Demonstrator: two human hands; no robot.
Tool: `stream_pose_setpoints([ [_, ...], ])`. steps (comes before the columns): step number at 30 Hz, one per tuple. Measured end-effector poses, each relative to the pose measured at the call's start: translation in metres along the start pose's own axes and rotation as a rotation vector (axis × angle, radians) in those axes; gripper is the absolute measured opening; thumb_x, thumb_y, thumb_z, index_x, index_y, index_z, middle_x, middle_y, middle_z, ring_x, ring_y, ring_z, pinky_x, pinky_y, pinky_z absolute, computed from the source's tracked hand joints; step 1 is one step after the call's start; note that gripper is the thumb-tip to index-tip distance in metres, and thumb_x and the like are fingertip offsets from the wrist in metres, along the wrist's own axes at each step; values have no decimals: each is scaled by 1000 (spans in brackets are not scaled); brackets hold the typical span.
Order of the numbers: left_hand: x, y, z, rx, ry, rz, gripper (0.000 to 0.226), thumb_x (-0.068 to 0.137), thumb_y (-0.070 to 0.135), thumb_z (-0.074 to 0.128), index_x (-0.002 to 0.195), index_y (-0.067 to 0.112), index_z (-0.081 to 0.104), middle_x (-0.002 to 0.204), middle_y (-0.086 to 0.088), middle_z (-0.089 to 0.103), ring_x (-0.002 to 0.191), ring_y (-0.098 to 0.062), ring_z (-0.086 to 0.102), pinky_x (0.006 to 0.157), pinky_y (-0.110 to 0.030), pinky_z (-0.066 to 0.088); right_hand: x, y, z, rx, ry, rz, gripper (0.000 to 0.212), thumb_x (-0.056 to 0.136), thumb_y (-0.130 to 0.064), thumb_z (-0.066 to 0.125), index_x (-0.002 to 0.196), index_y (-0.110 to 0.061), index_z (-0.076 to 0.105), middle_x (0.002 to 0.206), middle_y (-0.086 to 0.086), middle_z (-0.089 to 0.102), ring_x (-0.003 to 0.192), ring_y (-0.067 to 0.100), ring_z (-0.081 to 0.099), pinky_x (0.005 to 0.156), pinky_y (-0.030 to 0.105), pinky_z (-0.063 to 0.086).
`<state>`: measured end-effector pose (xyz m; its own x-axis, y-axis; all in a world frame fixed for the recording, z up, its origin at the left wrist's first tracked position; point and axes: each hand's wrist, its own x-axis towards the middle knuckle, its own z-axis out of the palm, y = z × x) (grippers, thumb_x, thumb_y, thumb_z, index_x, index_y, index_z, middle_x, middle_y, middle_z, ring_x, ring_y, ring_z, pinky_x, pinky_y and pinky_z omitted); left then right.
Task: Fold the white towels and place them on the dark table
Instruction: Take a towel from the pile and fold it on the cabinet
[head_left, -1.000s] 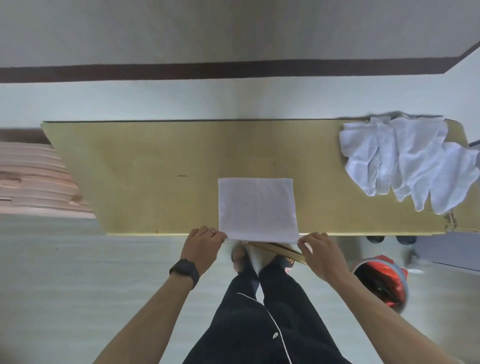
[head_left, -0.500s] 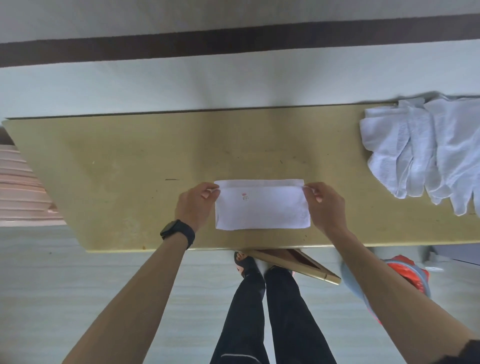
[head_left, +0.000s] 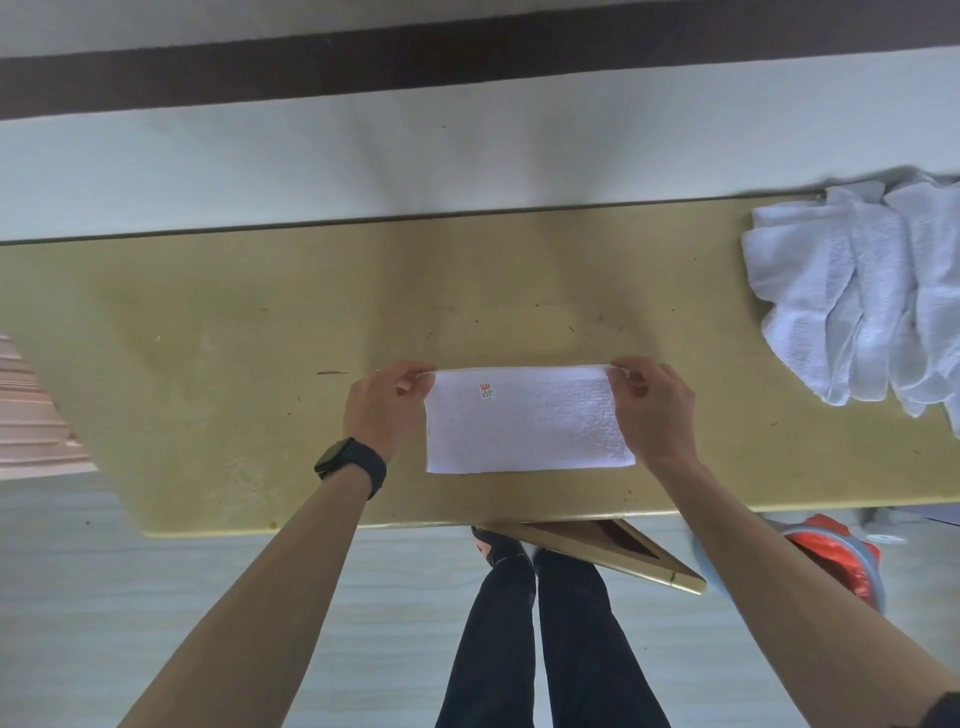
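A white towel (head_left: 530, 421), folded in half into a wide rectangle, lies flat on the yellowish table (head_left: 208, 338) near its front edge. A small red-and-white label shows near its far left corner. My left hand (head_left: 382, 410) pinches the towel's far left corner. My right hand (head_left: 652, 405) pinches the far right corner. A heap of unfolded white towels (head_left: 862, 296) lies at the table's right end, partly cut off by the frame edge. No dark table is in view.
A white wall with a dark band runs behind the table. Below the front edge, a flat gold-framed object (head_left: 613, 551) leans beside my legs. A red and blue round object (head_left: 836, 556) sits on the floor at right. Pinkish slats (head_left: 31, 415) show at left.
Both hands carried the towel's near edge over to its far edge, folding it in half. They still hold the corners. The view has moved closer to the table.
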<state>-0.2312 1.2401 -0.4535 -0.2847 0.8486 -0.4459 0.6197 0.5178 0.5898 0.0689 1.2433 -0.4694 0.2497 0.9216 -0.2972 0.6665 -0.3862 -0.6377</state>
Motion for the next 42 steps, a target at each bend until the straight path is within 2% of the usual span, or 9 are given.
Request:
stream_pose_setpoints([
  [5,6,0,-2,56,-14,26,15,94,33,61,103,28,73,87,10,69,87,-12,63,82,-31,51,4,-2,1,-35,21,21,10,95,-32,60,100,-30,69,87,-12,58,80,12,59,74,28,49],
  [12,8,-3,0,140,-22,68,6,92,37,60,95,40,65,87,14,62,83,-8,59,70,-28,47,0,-5,6,-33,44,47,10,96,-35,57,101,-33,65,97,-9,54,83,13,57,73,30,48],
  [15,5,0,2,230,-25,100,13,95,38,55,106,37,62,100,8,61,89,-17,62,73,-33,53,-2,-7,7,-32,48,70,14,97,-34,54,106,-32,63,100,-9,52,88,15,57,75,33,47],
  [20,-11,-2,21,462,172,440,35,91,23,62,124,13,57,126,-14,59,111,-37,55,90,-46,48,-26,-12,14,-101,157,-50,33,95,-26,58,126,-16,55,121,2,45,111,20,44,90,31,39],
  [24,-22,-7,48,518,148,714,31,94,29,48,122,17,56,138,-13,51,128,-35,47,106,-52,40,-67,-20,36,-294,131,-139,28,93,-27,59,120,-20,58,117,1,54,104,22,47,83,36,39],
  [27,-19,-16,58,536,124,737,22,94,27,50,113,18,58,142,-10,49,130,-35,46,105,-55,36,-79,-19,49,-464,69,-60,29,95,-36,49,121,-28,57,123,-7,55,109,17,46,86,37,36],
  [35,-47,-10,54,611,114,514,30,90,40,46,113,34,64,107,-2,65,90,-27,59,84,-41,46,-20,-35,41,-545,-9,-248,34,97,-27,44,129,-25,55,139,-9,51,138,18,32,105,45,25],
  [40,-76,-13,60,560,-5,523,40,88,42,45,124,33,61,87,4,68,81,-23,60,73,-36,49,1,-52,37,-678,-298,-501,67,89,-8,40,154,-22,29,163,-11,21,152,20,5,120,46,11],
  [42,-83,-16,61,557,4,540,41,90,41,45,127,33,59,91,3,68,82,-24,60,73,-35,49,-6,-46,33,-654,-300,-604,67,89,-7,46,153,-20,32,162,-7,25,152,20,11,120,48,16],
])
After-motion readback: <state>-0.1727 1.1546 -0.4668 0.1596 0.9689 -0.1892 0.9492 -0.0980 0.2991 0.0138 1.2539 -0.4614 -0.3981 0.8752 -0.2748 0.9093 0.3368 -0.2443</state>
